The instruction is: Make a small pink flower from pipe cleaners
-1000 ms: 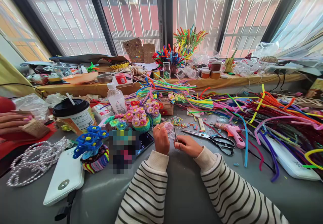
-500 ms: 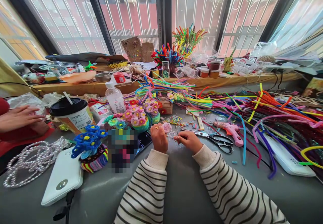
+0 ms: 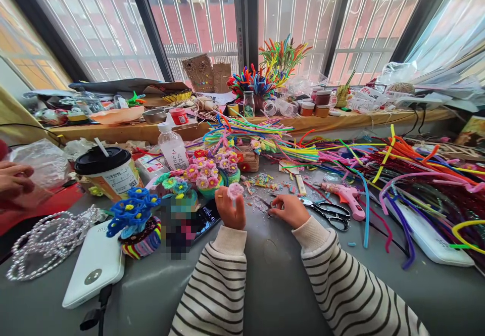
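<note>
My left hand [image 3: 230,212] pinches a small pale pink fuzzy flower [image 3: 235,190], raised between thumb and fingers. My right hand [image 3: 291,210] is closed on a thin dark pointed tool [image 3: 267,204], whose tip points left, low over the table; its exact kind is unclear. Tiny beads and fluffy scraps [image 3: 255,200] lie around that tip. Just right of the right hand are black-handled scissors [image 3: 333,212], their blades partly behind it. Left of my left hand stand small pots of pipe-cleaner flowers, one pink [image 3: 204,173] and one blue [image 3: 136,207].
A phone [image 3: 204,220] lies beside my left wrist. A pink glue gun [image 3: 350,197] and heaps of pipe cleaners [image 3: 417,174] spread right. A lidded cup [image 3: 108,172], white power bank [image 3: 96,255] and bead strings [image 3: 49,245] stand left, near another person's hand [image 3: 15,179].
My left hand has moved left with the pink flower, away from my right hand, and turned it into clearer view. The right hand shifted slightly. The other person's hand drew back left.
</note>
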Action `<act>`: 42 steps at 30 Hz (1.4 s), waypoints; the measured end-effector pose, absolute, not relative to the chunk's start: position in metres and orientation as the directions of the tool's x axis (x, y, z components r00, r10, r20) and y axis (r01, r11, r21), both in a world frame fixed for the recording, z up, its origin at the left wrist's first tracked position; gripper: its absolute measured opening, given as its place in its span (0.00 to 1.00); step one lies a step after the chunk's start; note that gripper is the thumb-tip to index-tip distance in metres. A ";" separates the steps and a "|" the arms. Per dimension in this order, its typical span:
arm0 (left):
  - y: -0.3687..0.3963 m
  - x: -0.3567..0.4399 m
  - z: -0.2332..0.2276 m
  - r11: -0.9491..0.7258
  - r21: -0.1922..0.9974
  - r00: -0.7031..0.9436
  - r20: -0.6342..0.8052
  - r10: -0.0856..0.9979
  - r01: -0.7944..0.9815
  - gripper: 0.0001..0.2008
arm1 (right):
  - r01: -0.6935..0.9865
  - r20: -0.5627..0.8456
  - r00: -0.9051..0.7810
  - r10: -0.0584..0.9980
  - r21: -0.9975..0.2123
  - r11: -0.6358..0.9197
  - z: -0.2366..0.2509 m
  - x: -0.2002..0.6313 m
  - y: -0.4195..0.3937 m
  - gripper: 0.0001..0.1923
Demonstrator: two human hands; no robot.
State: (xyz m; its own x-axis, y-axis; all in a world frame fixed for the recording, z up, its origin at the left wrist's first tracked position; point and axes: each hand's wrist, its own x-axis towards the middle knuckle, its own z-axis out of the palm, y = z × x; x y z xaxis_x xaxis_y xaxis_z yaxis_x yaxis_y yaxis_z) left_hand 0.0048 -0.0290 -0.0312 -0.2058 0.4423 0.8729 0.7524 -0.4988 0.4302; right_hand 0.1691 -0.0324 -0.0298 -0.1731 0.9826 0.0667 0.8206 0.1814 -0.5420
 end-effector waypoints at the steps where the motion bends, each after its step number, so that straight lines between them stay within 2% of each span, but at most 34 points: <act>1: -0.030 0.005 -0.030 -0.490 0.395 -0.181 0.886 0.428 0.777 0.15 | 0.830 0.111 -0.171 0.979 -0.519 0.204 -0.027 0.169 -0.031 0.10; 5: -0.030 0.009 -0.026 -0.423 0.344 -0.150 0.891 0.429 0.838 0.08 | 0.890 0.234 -0.210 0.949 -0.356 0.284 -0.018 0.158 -0.010 0.08; 8: -0.029 0.009 -0.026 -0.395 0.374 -0.184 0.878 0.441 0.839 0.05 | 0.941 0.201 -0.238 0.950 -0.193 0.277 -0.017 0.141 0.013 0.08; 11: -0.027 0.008 -0.027 -0.386 0.403 -0.209 0.866 0.455 0.830 0.04 | 0.960 0.190 -0.223 0.956 -0.128 0.250 -0.022 0.128 0.029 0.09; 16: -0.026 0.008 -0.028 -0.358 0.433 -0.226 0.839 0.495 0.827 0.05 | 0.957 0.241 -0.219 0.945 -0.138 0.257 -0.027 0.134 0.035 0.09; 19: -0.025 0.009 -0.029 -0.334 0.453 -0.224 0.809 0.543 0.827 0.05 | 0.927 0.276 -0.270 0.922 -0.184 0.327 -0.024 0.146 0.031 0.09; 25: -0.012 0.018 -0.025 -0.439 0.396 0.021 0.722 0.691 0.806 0.08 | 0.799 0.432 -0.358 0.828 -0.316 0.511 -0.020 0.156 0.013 0.09; 29: -0.002 0.023 -0.023 -0.397 0.383 0.057 0.656 0.752 0.834 0.07 | 0.763 0.529 -0.338 0.779 -0.330 0.555 -0.018 0.154 0.006 0.08; 42: 0.001 0.011 -0.028 -0.408 0.370 0.124 0.595 0.794 0.835 0.06 | 0.681 0.619 -0.344 0.705 -0.353 0.642 -0.024 0.154 0.010 0.08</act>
